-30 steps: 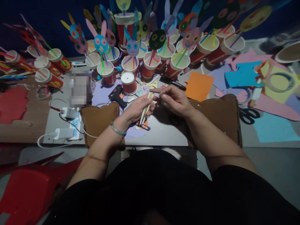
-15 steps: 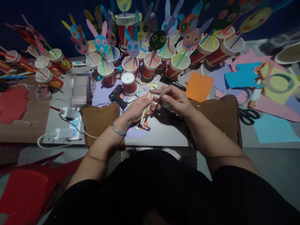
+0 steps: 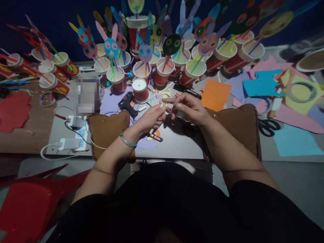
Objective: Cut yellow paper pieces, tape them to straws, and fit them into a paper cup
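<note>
My left hand is closed on a thin white and yellow strip, whose end shows at the fingertips. Close to that end, the index finger of my right hand points left, and its other fingers are curled around something clear that I cannot make out. Below my left hand lies a dark purple hair clip on small paper scraps. A black glue gun and an upturned red and white cup are just beyond my left hand.
Paper cups with straw-and-paper animal figures line the back. Brown cushions lie under my forearms. Black scissors, coloured paper and tape rolls are at the right. A power strip with chargers is at the left.
The strip has turned in my left hand: its long length no longer shows below the fingers, only a short end. My right hand stays near the same place, and the view has shifted slightly.
</note>
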### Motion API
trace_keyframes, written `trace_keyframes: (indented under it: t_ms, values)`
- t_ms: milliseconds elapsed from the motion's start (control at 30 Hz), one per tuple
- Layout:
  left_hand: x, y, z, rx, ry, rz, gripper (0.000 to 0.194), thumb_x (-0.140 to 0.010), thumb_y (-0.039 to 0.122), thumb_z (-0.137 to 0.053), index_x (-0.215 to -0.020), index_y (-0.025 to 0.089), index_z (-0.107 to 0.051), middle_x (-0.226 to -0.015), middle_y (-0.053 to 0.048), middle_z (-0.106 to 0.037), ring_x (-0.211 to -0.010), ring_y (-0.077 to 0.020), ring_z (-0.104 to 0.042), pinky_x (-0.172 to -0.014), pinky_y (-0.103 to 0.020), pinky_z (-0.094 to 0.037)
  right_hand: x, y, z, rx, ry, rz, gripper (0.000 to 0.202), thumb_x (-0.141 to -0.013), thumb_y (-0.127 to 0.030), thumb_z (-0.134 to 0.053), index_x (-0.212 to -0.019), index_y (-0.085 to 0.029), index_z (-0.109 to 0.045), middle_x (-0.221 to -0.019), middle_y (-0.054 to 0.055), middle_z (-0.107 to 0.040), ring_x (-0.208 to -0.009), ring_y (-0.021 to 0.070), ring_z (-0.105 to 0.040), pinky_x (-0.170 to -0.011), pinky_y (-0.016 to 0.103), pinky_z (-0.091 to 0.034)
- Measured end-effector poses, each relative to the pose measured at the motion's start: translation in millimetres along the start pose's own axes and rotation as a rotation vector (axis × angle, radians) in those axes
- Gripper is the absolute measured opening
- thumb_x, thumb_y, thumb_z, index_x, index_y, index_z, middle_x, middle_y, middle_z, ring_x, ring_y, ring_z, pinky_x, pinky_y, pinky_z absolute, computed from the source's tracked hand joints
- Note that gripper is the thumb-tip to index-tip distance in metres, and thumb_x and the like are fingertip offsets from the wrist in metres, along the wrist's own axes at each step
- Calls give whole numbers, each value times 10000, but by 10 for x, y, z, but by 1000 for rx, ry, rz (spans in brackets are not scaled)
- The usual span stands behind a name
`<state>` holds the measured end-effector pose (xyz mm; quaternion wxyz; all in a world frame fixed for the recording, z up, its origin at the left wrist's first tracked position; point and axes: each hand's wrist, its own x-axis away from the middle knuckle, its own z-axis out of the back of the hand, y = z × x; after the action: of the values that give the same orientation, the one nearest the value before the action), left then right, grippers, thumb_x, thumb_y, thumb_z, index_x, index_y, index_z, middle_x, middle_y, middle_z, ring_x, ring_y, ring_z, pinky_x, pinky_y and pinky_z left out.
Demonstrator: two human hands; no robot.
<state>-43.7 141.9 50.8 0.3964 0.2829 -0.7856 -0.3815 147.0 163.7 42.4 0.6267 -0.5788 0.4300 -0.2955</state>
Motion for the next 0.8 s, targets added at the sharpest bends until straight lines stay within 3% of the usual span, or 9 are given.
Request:
trace_keyframes:
  t_ms: [400,633,800]
  values:
    - [12,28,-41,-11,0,14,150,-976,269,-429,-886,175,-503,-611,91,-345,-378,-8,-224,-377,-127,-158,3,3,60,-27,0,-74,341,-888,-552,-682,-868,-234,-562,-636,-26,-644,-1067,258,-737,-1072,541,-509]
    - [19,21,-11,18,-25,8,143,-970,311,-496,-908,182,-508,-630,92,-376,-387,0,-244,-379,-107,-182,0,-21,53,-46,-8,-53,350,-876,-555,-701,-871,-221,-593,-847,27,-747,-980,242,-750,-979,483,-575]
    - [22,44,-9,74,2,26,142,-974,290,-494,-883,181,-501,-611,95,-358,-379,0,-235,-377,-107,-166,-4,-6,76,31,12,-46,313,-884,-517,-705,-956,-214,-671,-1185,77,-749,-619,125,-686,-698,356,-621]
